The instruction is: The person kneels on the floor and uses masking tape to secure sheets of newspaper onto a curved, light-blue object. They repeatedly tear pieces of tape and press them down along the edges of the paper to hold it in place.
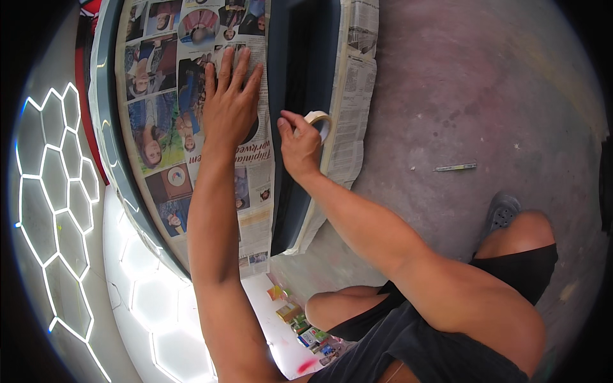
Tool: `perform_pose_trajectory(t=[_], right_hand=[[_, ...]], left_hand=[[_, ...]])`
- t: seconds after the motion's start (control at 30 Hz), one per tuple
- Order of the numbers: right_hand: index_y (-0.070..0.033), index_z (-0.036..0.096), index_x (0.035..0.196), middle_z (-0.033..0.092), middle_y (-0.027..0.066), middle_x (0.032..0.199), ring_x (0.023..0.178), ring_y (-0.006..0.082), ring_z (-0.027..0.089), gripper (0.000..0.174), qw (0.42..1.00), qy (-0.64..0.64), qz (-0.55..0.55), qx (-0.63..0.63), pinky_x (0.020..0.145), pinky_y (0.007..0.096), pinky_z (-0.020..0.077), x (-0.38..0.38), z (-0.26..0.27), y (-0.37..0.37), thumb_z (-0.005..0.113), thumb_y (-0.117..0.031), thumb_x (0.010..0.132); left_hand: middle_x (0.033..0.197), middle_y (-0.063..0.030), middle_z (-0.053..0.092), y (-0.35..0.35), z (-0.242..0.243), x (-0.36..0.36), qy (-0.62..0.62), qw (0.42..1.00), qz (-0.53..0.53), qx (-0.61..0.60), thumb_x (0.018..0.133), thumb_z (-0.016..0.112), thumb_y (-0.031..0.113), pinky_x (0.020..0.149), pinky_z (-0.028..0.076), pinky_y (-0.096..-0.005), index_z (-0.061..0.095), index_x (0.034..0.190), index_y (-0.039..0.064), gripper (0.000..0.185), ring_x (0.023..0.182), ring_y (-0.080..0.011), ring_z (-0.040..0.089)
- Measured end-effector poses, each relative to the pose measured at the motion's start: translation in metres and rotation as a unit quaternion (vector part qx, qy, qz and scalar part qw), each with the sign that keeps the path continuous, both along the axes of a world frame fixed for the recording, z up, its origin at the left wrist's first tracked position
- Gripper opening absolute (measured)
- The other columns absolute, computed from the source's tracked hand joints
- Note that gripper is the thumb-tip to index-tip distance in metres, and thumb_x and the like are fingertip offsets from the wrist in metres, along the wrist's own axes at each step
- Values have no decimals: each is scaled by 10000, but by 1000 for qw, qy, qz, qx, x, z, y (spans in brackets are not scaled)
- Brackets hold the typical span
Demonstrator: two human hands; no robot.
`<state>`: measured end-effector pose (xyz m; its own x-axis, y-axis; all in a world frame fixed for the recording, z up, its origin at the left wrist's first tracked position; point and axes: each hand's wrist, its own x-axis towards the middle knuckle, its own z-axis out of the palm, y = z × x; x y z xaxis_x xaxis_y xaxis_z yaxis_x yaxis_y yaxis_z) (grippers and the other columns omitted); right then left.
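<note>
My left hand (231,103) lies flat with its fingers spread on newspaper sheets (160,124) that cover a large curved panel, seemingly part of a vehicle. To its right, my right hand (301,143) holds a roll of masking tape (320,122), with thumb and forefinger pinched together near the newspaper's edge. A dark recessed strip (306,62) runs beneath that hand, between the large sheets and a narrower newspaper border (352,105). Pale tape lines the edges of the paper. Whether a tape end is between my fingertips cannot be told.
On the concrete floor (431,95) lies a thin, pen-like object (456,167). Several cans and boxes (311,336) stand by the wall below. My knees are bent at the lower right, near a clog (503,210). Hexagonal lights (57,210) glow at left.
</note>
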<state>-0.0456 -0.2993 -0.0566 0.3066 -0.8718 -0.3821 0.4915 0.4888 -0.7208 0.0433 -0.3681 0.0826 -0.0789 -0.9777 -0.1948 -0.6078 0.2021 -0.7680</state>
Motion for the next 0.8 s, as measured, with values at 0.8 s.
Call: perform_pose_trajectory(t=[0.8], right_hand=[[4, 720, 1322, 772, 85, 961, 901, 145, 697, 339, 985, -125, 10, 118, 861, 312, 553, 15, 35, -22, 773, -71, 995]], left_hand=[[1721, -42, 448, -4, 3, -2, 15, 1000, -7, 7, 1091, 589, 263, 1298, 240, -637, 617, 1549, 308, 460, 1640, -320, 315]])
